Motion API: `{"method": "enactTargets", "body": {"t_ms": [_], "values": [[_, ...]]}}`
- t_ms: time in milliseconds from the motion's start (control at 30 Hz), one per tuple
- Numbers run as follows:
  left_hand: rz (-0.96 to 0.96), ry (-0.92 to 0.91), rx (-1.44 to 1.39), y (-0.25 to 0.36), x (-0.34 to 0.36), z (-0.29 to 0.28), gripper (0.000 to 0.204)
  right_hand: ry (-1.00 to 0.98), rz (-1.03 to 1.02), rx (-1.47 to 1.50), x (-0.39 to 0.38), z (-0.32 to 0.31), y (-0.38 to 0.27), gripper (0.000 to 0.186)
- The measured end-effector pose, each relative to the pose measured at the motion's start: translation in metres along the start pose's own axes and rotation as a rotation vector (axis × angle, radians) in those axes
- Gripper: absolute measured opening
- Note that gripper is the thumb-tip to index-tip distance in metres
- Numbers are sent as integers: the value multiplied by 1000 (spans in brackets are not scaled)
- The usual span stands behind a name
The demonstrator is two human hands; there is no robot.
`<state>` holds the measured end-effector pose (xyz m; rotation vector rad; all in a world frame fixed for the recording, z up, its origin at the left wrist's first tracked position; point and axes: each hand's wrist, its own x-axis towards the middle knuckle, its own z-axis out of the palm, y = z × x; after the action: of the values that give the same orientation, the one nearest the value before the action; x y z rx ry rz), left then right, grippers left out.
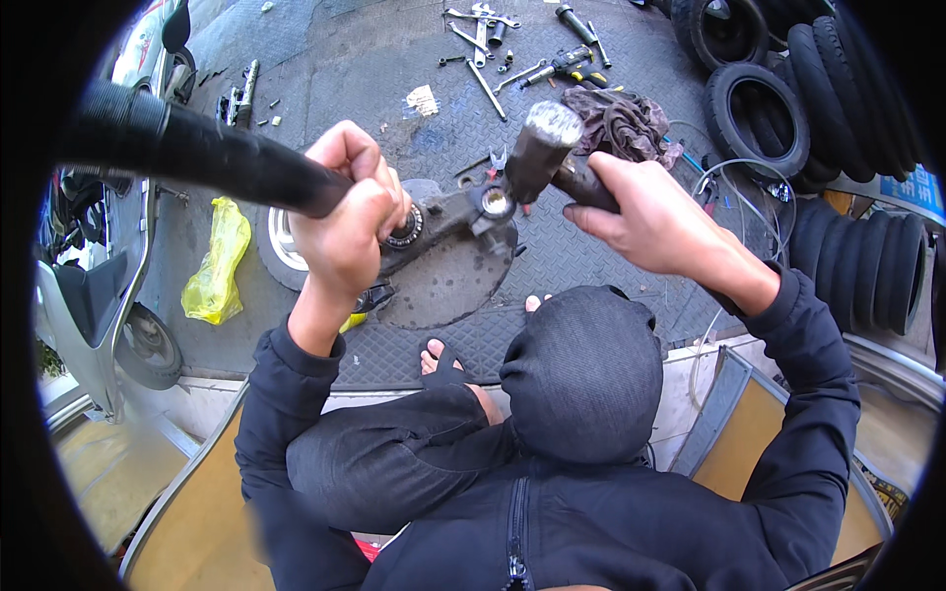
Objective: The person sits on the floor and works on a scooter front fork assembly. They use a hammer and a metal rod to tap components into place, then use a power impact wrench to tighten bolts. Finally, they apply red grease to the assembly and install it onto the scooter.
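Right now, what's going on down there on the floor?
A person in a dark jacket sits over a metal scooter arm lying on the checker-plate floor. The left hand grips a long black bar set at the arm's bearing end. The right hand holds a hammer with its head above the arm's other end. Tools and tyres lie beyond.

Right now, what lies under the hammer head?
Under the hammer head sits the metal swingarm part, its round bearing hole showing. Checker-plate floor lies beneath. What the head touches is covered.
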<state>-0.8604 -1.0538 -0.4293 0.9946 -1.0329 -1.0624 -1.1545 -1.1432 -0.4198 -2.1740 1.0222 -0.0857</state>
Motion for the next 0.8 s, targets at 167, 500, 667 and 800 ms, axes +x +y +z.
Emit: {"method": "enactTargets", "body": {"t_ms": [167, 500, 667, 800], "values": [[-5, 147, -45, -4, 8, -29, 14, 86, 288, 297, 2, 43, 63, 37], [-139, 600, -60, -18, -19, -141, 14, -136, 1045, 1102, 12, 212, 280, 23], [-160, 604, -100, -24, -44, -179, 17, -45, 949, 991, -21, 242, 315, 18], [-197, 646, -149, -30, -58, -200, 11, -106, 831, 291, -30, 243, 314, 27]]}}
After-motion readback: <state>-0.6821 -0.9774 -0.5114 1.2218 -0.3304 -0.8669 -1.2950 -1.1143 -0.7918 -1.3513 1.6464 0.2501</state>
